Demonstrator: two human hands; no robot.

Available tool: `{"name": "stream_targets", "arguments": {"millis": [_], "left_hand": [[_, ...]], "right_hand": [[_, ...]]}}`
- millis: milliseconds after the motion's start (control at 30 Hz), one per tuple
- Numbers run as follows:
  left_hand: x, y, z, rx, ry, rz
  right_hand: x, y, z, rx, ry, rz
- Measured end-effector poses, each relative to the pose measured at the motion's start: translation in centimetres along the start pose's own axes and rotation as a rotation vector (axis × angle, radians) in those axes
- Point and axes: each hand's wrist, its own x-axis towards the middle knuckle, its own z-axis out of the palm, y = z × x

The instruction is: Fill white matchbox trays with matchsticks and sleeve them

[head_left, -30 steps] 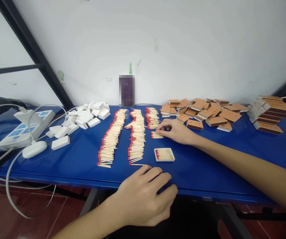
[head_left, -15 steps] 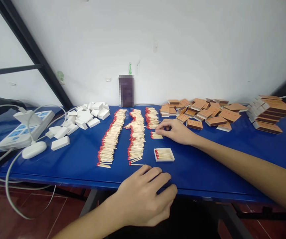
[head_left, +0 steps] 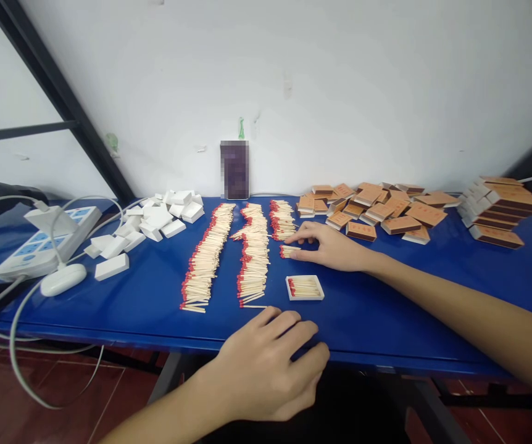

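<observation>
My right hand [head_left: 331,246] reaches in over the blue table. Its index finger and thumb are apart, on either side of a small group of matches [head_left: 287,251], with the thumb touching their plain ends. Just beyond lies a short row of red-headed matches [head_left: 284,221]. Nearer to me is a white matchbox tray [head_left: 305,298] with matches lying in it. My left hand [head_left: 273,364] hovers or rests at the table's front edge, back up, fingers loosely bent and spread. Nothing shows in it, though its palm is hidden. Two long rows of matches [head_left: 208,256] [head_left: 253,256] lie left of the tray.
White tray pieces [head_left: 157,217] are heaped at the left, beside a power strip [head_left: 46,240] with cables. Orange matchbox sleeves [head_left: 379,211] lie scattered at the right, near a stack of matchboxes [head_left: 502,209]. A dark blurred rectangle [head_left: 235,169] leans on the wall.
My right index finger has lifted away from the thumb toward the far side of the small match group; the hand has shifted slightly. My left hand has stayed in place.
</observation>
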Motion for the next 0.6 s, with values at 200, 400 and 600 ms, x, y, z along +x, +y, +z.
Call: {"name": "stream_targets", "arguments": {"millis": [200, 400, 600], "left_hand": [[0.03, 0.0, 0.01, -0.006, 0.002, -0.008], [0.05, -0.02, -0.02, -0.002, 0.002, 0.0], [-0.01, 0.02, -0.01, 0.001, -0.003, -0.005]], "right_hand": [[-0.32, -0.34, -0.18, -0.037, -0.017, -0.02], [-0.41, -0.34, 0.05, -0.038, -0.008, -0.042], [-0.46, -0.29, 0.13, -0.02, -0.027, -0.068]]}}
